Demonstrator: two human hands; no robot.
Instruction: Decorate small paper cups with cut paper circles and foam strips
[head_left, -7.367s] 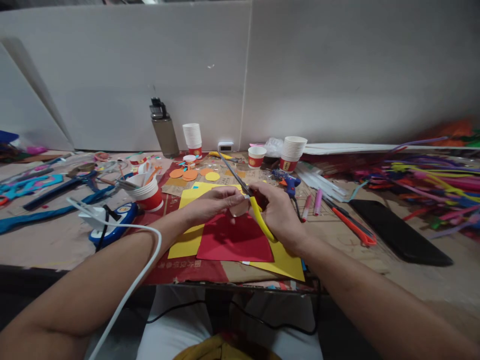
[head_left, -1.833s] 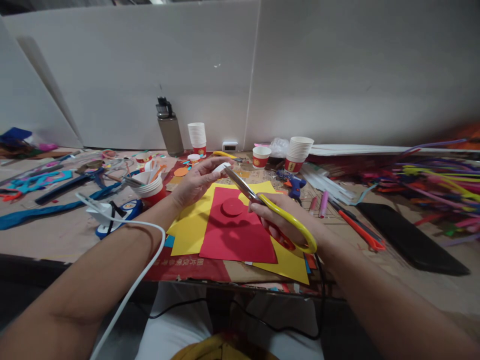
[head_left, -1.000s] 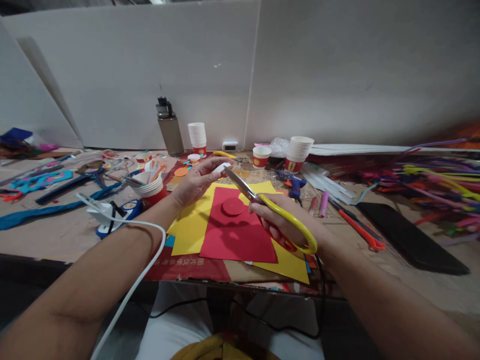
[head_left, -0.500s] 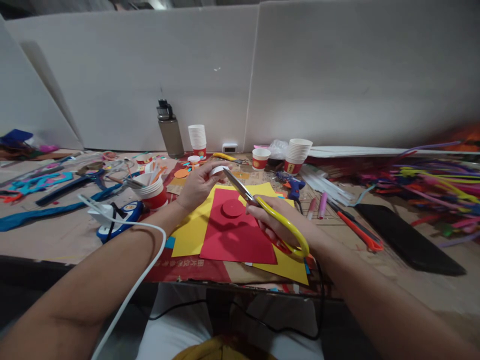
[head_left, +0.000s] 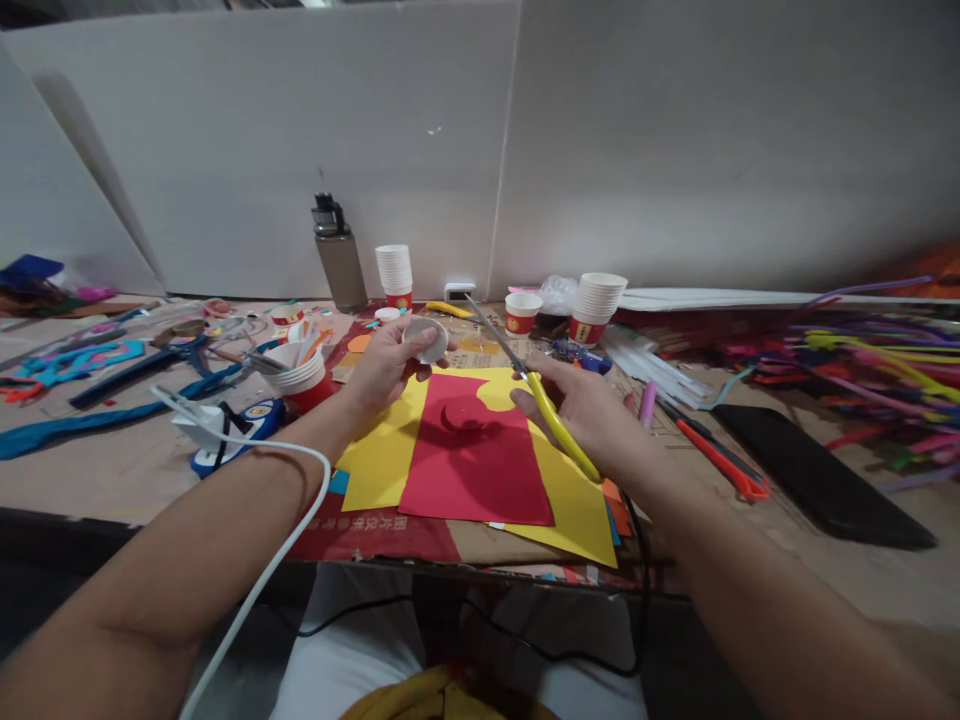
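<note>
Between the thumb and fingers of my left hand [head_left: 390,362] is a small white disc [head_left: 426,342], its round face tilted toward me. My right hand [head_left: 570,395] is closed on yellow-handled scissors [head_left: 555,425], whose blades point up and away to the left, apart from the disc. Below my hands lies a red sheet [head_left: 472,480] on top of yellow sheets [head_left: 375,470]. A red round piece [head_left: 461,415] rests on the red sheet, partly in shadow. A yellow patch [head_left: 499,396] shows at the red sheet's upper right.
A paper cup with pens [head_left: 300,380] and a blue power strip [head_left: 247,435] stand left. Behind are a bottle [head_left: 341,265] and cup stacks [head_left: 394,270]. To the right lie a utility knife [head_left: 724,460], a black phone-like slab [head_left: 821,475] and pipe cleaners [head_left: 885,370].
The scissors have swung away from the disc to the right, with my right hand a little higher. My left hand has turned the disc from edge-on to face-on and moved slightly left.
</note>
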